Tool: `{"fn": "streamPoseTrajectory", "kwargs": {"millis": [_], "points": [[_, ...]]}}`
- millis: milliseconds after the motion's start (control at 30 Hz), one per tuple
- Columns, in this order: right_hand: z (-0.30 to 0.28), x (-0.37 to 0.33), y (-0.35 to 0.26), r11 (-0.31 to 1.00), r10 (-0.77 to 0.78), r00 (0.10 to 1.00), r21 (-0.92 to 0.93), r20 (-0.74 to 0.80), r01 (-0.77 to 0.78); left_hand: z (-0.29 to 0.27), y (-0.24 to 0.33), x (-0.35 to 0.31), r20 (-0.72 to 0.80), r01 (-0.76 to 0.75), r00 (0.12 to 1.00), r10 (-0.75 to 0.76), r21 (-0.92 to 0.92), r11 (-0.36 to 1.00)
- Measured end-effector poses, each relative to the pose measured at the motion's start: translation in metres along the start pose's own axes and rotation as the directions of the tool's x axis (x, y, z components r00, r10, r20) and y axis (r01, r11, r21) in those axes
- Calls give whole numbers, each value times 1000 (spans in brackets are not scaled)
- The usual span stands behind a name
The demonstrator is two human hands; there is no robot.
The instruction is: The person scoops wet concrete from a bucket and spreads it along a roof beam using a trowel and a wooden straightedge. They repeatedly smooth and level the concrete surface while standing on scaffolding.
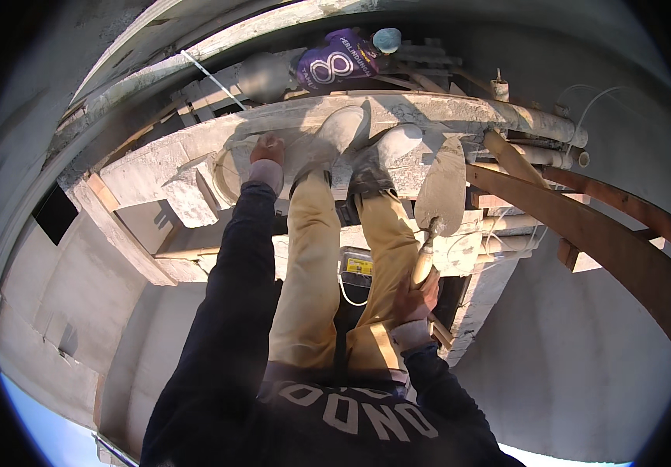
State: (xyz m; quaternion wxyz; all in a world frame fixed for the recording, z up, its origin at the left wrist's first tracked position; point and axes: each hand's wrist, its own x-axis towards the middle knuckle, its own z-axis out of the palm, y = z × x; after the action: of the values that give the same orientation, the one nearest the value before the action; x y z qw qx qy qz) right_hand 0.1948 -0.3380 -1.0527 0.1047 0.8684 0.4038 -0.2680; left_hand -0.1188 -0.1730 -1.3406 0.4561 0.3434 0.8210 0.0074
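Observation:
My right hand (416, 300) is wrapped round the wooden handle of a trowel (442, 187). Its broad pointed blade, smeared with grey mortar, points away from me beside my right leg. My left hand (268, 148) is stretched forward over the plank and closed in a fist; whatever it may grip is hidden. Just left of that hand is a round, mortar-coated bucket (226, 177), partly covered by my sleeve. A rough pale block (190, 196) lies beside it. My boots (342, 128) stand on a mortar-stained plank (289, 117).
Below the plank, a co-worker (335, 66) in a purple shirt and teal cap bends among boards. Brown wooden beams (584, 222) and round poles (542, 124) stick out at the right. A box with a yellow label (359, 267) shows between my legs. Grey walls (561, 350) surround the scaffold.

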Motion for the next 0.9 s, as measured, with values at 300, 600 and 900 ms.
{"fn": "streamPoseTrajectory", "kwargs": {"millis": [300,600,900], "points": [[22,-1,-3,992,-107,961,-99,-254,84,127,99,-6,208,-102,967,150,-225,969],[0,9,-18,999,-36,981,12,-191,39,197,76,34,217,-225,940,264,-189,956],[-8,12,-14,983,149,981,126,-124,-133,182,139,57,244,-184,955,171,33,982]]}}
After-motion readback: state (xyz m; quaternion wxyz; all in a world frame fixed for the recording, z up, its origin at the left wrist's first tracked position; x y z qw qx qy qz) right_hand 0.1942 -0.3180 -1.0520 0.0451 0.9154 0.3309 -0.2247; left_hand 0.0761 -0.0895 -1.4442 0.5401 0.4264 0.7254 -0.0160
